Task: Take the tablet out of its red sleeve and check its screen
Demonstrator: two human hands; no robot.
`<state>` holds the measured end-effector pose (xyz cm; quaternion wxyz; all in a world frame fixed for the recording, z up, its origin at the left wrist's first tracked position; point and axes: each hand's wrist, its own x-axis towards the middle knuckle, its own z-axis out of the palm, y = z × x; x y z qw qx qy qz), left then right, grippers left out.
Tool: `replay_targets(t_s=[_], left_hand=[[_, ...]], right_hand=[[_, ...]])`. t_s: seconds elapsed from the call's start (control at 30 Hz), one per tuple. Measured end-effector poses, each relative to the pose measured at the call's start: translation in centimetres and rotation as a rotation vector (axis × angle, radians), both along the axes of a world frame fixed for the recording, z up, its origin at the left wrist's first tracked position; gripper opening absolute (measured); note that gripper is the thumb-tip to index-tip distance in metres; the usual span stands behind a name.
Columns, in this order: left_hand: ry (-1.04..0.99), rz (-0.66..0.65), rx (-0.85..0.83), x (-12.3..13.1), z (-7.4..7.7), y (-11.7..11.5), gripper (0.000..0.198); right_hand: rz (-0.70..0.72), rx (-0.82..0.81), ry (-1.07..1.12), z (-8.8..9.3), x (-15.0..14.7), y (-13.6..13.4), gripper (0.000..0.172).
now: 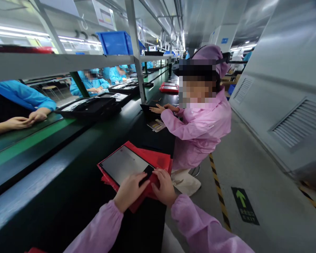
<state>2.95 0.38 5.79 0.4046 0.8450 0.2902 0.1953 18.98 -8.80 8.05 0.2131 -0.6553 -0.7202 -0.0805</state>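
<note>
A flat grey panel [122,162] lies in a red tray [159,159] on the black bench in front of me. Both my hands rest on its near corner. My left hand [130,189] has its fingers curled over a small black piece [146,173] at the panel's corner. My right hand [163,186] is closed over the tray's near right edge beside it, fingers bent down. What either hand pinches is hidden under the fingers.
A co-worker in pink [200,119] sits just ahead on my right, hands on a black tray [149,109]. Black trays [91,105] and a green conveyor strip [28,144] run along the left; people in blue sit opposite. An aisle with hazard tape [218,189] lies right.
</note>
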Motion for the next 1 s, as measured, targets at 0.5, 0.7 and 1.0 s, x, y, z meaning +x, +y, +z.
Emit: replay_targets(t_s=[0.5, 0.7, 1.0], left_hand=[[0.348, 0.273, 0.098, 1.2, 3.1, -1.4, 0.028], [0.416, 0.267, 0.047, 0.3, 3.3, -2.9, 0.025], [0.471, 0.254, 0.236, 2.4, 4.8, -5.7, 0.036]], right_hand=[[-0.051, 0.091, -0.056, 0.1, 0.1, -0.1, 0.049], [-0.072, 0.090, -0.021, -0.2, 0.7, -0.5, 0.045], [-0.083, 0.136, 0.052, -0.4, 0.9, -0.3, 0.052]])
